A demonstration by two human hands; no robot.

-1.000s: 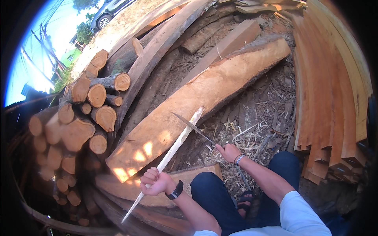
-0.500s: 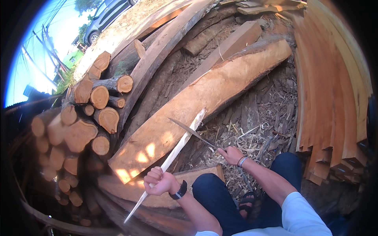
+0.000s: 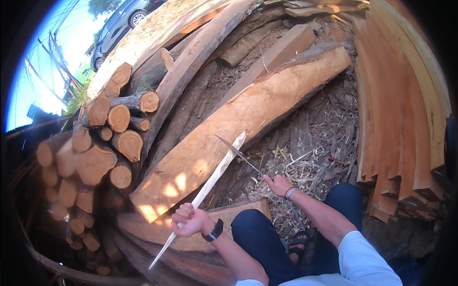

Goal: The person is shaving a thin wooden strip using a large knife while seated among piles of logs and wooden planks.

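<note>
My left hand (image 3: 190,220) is closed around a pale, peeled wooden stick (image 3: 214,176) with a tapered lower end. The stick's upper end rests against the near edge of a long sawn slab (image 3: 267,102) that slants across the middle. In my right hand (image 3: 278,185) is the handle of a long knife (image 3: 249,162), mostly hidden by the fingers. Its blade points up and left and crosses the stick a little below the upper tip.
Cut logs (image 3: 119,118) are stacked at the left. Sawn boards (image 3: 396,105) stand in a curved-looking row at the right. Wood shavings (image 3: 300,171) litter the ground beyond my knees. A shorter slab (image 3: 248,214) lies near my left knee. A parked car (image 3: 121,28) stands far left.
The knife blade has slid up along the stick toward its upper end, and my right hand has shifted slightly. The left hand keeps its grip. Farther off, the car appears more to the right.
</note>
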